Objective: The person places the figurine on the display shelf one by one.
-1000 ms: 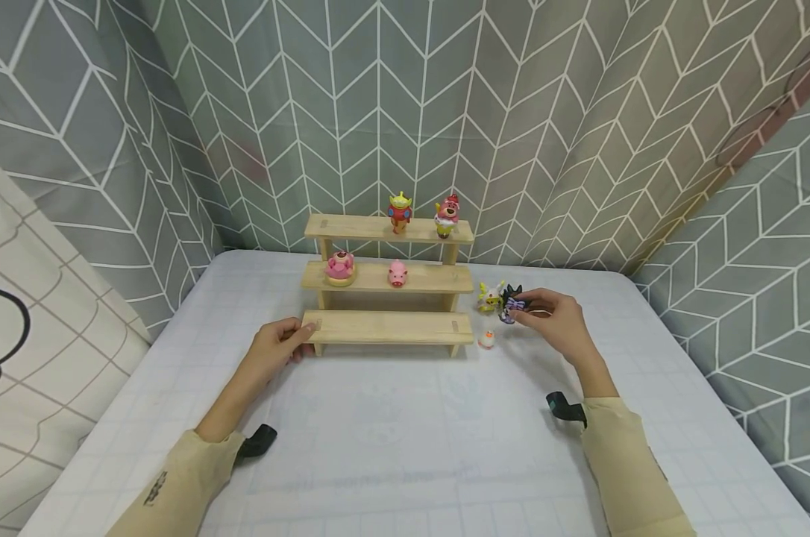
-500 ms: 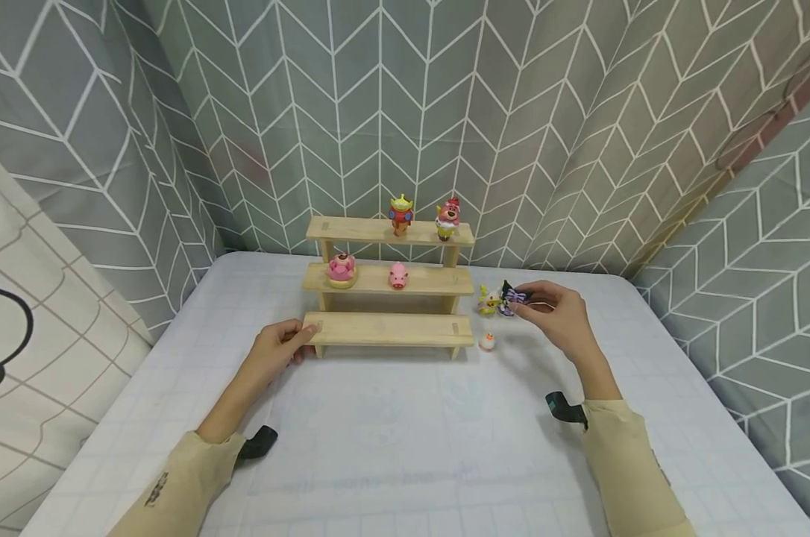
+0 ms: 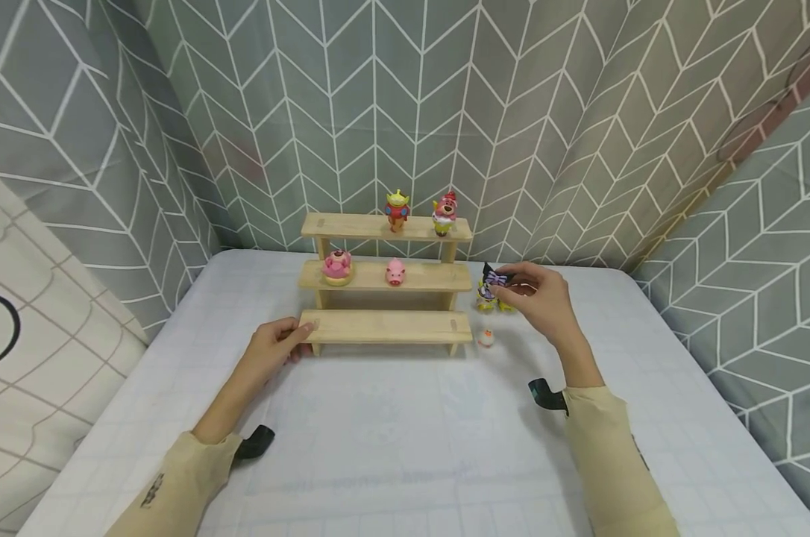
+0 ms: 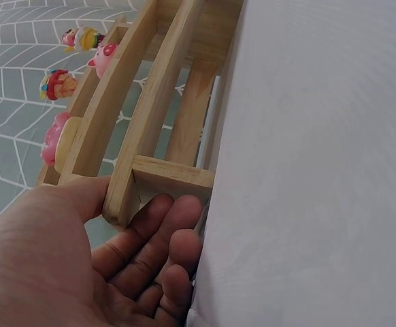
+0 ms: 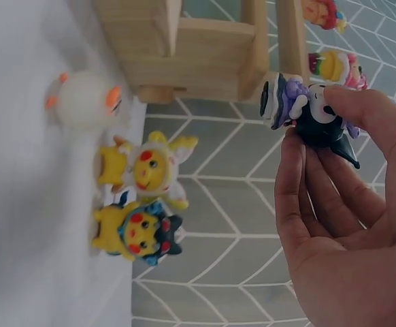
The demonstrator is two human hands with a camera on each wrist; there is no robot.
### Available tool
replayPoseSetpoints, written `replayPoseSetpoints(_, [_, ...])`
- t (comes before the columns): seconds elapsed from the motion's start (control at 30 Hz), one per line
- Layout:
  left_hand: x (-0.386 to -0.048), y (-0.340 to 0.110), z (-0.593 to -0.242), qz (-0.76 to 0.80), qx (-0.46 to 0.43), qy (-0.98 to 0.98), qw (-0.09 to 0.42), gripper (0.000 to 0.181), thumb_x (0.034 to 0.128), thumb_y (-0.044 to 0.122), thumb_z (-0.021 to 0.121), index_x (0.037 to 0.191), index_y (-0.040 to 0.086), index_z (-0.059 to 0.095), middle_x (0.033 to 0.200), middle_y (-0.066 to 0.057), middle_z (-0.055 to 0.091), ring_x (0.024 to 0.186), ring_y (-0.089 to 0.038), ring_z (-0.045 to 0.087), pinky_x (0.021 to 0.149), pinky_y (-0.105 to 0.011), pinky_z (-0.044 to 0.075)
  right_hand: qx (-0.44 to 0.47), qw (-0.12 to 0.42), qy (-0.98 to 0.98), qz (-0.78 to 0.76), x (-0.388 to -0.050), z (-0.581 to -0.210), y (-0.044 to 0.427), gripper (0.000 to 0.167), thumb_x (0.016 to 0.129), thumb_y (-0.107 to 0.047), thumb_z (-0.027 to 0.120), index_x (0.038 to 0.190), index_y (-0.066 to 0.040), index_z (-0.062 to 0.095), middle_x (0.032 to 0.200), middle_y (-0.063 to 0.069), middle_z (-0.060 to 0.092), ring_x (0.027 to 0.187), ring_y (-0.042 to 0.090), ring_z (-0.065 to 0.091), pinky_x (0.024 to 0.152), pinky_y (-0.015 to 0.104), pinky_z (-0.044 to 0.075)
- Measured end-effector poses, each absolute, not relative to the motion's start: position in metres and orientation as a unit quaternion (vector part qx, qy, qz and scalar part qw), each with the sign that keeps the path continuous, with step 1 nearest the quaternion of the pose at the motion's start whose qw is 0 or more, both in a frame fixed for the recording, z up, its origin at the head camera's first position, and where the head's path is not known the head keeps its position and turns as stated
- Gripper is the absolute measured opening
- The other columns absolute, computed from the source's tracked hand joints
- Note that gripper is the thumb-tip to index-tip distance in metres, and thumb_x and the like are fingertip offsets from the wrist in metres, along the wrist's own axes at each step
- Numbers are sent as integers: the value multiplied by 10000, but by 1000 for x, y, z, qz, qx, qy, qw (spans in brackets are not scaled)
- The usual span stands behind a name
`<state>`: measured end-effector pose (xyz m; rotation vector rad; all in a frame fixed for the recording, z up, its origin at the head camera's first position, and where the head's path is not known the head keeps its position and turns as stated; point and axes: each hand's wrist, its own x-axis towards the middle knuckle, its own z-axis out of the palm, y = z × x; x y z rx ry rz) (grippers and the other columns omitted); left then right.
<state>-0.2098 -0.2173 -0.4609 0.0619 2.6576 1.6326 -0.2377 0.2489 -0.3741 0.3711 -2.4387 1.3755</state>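
A three-step wooden display shelf stands on the table. My left hand grips the left end of its lowest step, thumb on top and the other fingers curled below the board. Between thumb and fingers, my right hand pinches a black and purple figurine, raised off the table to the right of the shelf. Below it stand two yellow figurines, one in a white hood and one in a dark-eared blue hood. A small white duck figurine sits near the shelf's right foot.
On the top step are a green-headed alien figurine and a pink bear in a red hat. The middle step bears a pink figurine on a yellow base and a pink pig. A patterned curtain hangs behind.
My right hand has lifted the black and purple figurine off the table and carried it left, in front of the yellow figurines. The left hand has kept its grip on the shelf.
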Motion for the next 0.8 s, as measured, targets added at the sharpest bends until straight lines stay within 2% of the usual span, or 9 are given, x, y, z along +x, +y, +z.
replayPoseSetpoints(0.33, [-210, -218, -461, 533, 22, 845, 12, 424, 1057, 425, 641, 971, 10, 654, 757, -20, 679, 669, -125, 556, 585, -243, 442, 147, 147, -830, 517, -244, -360, 213, 354, 911, -168, 847, 1226, -44, 742, 1124, 171, 722, 961, 126, 704, 845, 151, 555])
replayPoseSetpoints(0.5, [-209, -217, -460, 542, 27, 840, 10, 385, 1060, 390, 648, 959, 19, 660, 775, -48, 688, 663, -129, 550, 577, -246, 437, 168, 148, -810, 541, -251, -357, 190, 357, 898, -102, 849, 1230, -30, 742, 1142, 190, 719, 971, 125, 701, 860, 178, 567])
replayPoseSetpoints(0.63, [-210, -216, -462, 542, 34, 840, 12, 365, 1066, 370, 641, 959, 22, 664, 795, -63, 694, 670, -135, 549, 578, -253, 438, 165, 155, -806, 546, -256, -361, 178, 349, 892, -55, 842, 1222, -15, 737, 1122, 206, 731, 980, 185, 703, 868, 216, 577])
replayPoseSetpoints(0.8, [-208, -216, -459, 532, 28, 846, 7, 402, 1058, 394, 649, 956, 5, 657, 776, -65, 681, 668, -135, 544, 583, -247, 434, 142, 145, -827, 524, -263, -372, 170, 328, 936, -130, 816, 1221, -5, 715, 1132, 190, 744, 1051, 258, 710, 903, 246, 575])
